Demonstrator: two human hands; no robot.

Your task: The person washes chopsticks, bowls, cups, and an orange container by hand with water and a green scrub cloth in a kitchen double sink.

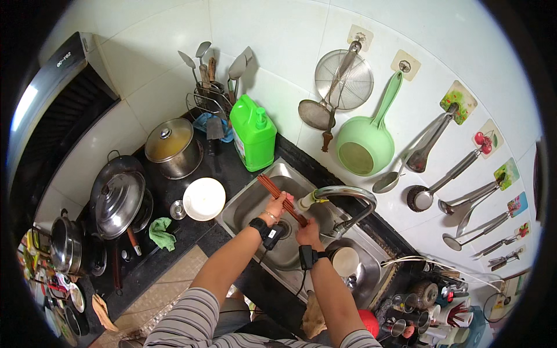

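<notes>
Both hands are over the larger basin of a stainless steel sink (243, 209). A bundle of reddish-brown chopsticks (270, 186) slants between them. My left hand (276, 208) grips the middle of the bundle, with something pink showing by its fingers. Around the lower end of the chopsticks my right hand (308, 233) is closed. Just beside the bundle is the pale nozzle of a curved chrome faucet (367, 195); whether water runs is hard to tell. The smaller basin to the right holds a cream bowl (345, 262).
A green detergent jug (253, 135) stands behind the sink. Left on the counter are a white bowl (204, 199), a green cloth (162, 233), a lidded pot (170, 145) and a lidded wok (120, 204). A green ladle (366, 143) hangs on the wall. Cups (404, 302) crowd the right.
</notes>
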